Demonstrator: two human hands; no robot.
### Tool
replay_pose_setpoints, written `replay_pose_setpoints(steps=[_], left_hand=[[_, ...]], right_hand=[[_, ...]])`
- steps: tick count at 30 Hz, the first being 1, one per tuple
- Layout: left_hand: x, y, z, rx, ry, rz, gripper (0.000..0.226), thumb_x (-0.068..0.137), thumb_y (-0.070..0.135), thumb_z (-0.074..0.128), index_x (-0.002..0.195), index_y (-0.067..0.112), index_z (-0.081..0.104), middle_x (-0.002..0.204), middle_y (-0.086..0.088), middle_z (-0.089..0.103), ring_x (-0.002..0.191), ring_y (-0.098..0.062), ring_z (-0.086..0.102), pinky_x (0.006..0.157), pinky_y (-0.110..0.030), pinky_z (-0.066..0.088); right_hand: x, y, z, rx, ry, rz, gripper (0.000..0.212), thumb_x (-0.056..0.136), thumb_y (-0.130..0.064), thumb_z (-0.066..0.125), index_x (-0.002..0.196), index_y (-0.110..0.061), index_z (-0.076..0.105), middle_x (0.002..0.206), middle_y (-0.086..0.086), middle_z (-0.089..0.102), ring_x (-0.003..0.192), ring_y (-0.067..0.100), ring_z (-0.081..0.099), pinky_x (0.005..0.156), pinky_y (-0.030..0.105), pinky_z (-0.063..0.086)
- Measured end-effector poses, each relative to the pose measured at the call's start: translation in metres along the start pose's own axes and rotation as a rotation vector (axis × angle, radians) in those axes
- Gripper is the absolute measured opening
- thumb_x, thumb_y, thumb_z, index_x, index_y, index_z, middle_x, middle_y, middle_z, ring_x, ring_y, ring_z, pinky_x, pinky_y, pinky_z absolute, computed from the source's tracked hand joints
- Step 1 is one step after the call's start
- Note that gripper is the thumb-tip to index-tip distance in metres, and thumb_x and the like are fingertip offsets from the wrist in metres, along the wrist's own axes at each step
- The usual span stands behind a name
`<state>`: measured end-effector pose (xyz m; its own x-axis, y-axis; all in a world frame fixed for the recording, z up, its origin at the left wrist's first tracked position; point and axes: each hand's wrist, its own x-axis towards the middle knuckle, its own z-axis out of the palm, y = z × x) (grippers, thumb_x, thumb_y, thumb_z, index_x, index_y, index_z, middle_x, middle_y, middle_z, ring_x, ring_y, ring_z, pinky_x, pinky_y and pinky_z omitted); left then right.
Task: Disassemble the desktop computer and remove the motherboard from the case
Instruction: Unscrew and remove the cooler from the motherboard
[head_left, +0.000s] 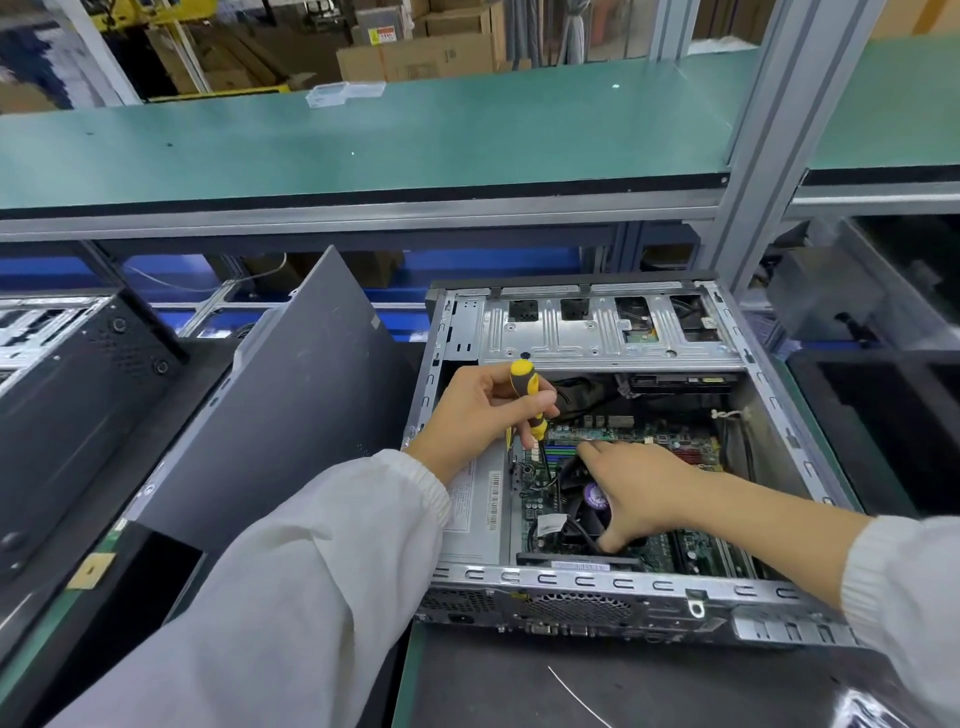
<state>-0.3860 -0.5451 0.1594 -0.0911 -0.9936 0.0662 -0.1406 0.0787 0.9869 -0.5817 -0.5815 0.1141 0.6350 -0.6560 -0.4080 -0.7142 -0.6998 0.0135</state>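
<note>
Left hand (480, 410) grips a yellow-black screwdriver (530, 402), tip down onto the motherboard (660, 441). Right hand (636, 493) spreads relaxed fingers over the fan (584, 501), holding nothing. Motherboard sits inside the open case (587, 582); side panel (291, 395) leans just beside.

Bright even overhead light, sharp centre, wide-angle bending at edges

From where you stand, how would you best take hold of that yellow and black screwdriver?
Probably by its thick ribbed handle, coming from above. The screwdriver stands nearly upright, its thin shaft pointing down into the motherboard, so only the handle offers a firm, clear grip. The left hand already holds it there, while the right hand rests on the fan.
</note>
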Motion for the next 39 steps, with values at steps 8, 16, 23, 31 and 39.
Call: replay_pose_setpoints(steps=[8,16,23,31,39], left_hand=[[0.001,-0.001,-0.003,-0.041,0.015,0.007,0.02,0.089,0.011,0.065,0.096,-0.007,0.065,0.089,-0.021,0.07,0.05,-0.023,0.056,0.059,-0.029,0.054],[0.0,-0.001,-0.005,-0.049,-0.031,-0.004,0.015,0.09,0.008,0.064,0.097,-0.006,0.066,0.088,-0.02,0.071,0.052,-0.026,0.056,0.056,-0.025,0.052],[-0.003,0.009,-0.001,0.022,-0.046,-0.006,0.015,0.091,0.006,0.062,0.096,-0.008,0.065,0.087,-0.021,0.071,0.05,-0.026,0.054,0.054,-0.026,0.052],[-0.015,0.025,0.007,0.145,-0.052,0.059,0.013,0.091,0.009,0.063,0.092,-0.003,0.067,0.084,-0.016,0.071,0.051,-0.017,0.055,0.056,-0.033,0.052],[-0.028,0.026,0.003,0.159,-0.047,0.041,0.013,0.09,0.012,0.064,0.093,-0.001,0.067,0.084,-0.011,0.072,0.051,-0.017,0.057,0.062,-0.045,0.054]], right_hand=[[-0.001,-0.002,-0.003,-0.056,0.038,0.003,0.093,0.056,-0.061,0.069,0.126,-0.011,0.033,0.101,0.0,0.049,0.078,0.019,0.046,0.058,0.028,0.038],[0.002,0.006,-0.014,0.041,-0.03,-0.061,0.083,0.058,-0.06,0.07,0.117,-0.013,0.036,0.081,-0.007,0.038,0.072,0.017,0.045,0.059,0.028,0.038],[-0.008,0.008,-0.015,0.025,0.039,-0.113,0.102,0.064,-0.069,0.064,0.139,-0.011,0.028,0.129,0.003,0.04,0.118,0.021,0.041,0.097,0.035,0.039],[-0.007,-0.035,-0.009,-0.168,0.141,-0.263,0.033,0.094,-0.036,0.047,0.107,-0.012,0.064,0.11,0.008,0.047,0.109,0.025,0.037,0.091,0.039,0.028],[-0.02,-0.023,-0.014,0.124,0.187,-0.396,0.027,0.089,-0.027,0.056,0.113,-0.022,0.066,0.1,0.001,0.063,0.096,0.021,0.056,0.08,0.033,0.047]])
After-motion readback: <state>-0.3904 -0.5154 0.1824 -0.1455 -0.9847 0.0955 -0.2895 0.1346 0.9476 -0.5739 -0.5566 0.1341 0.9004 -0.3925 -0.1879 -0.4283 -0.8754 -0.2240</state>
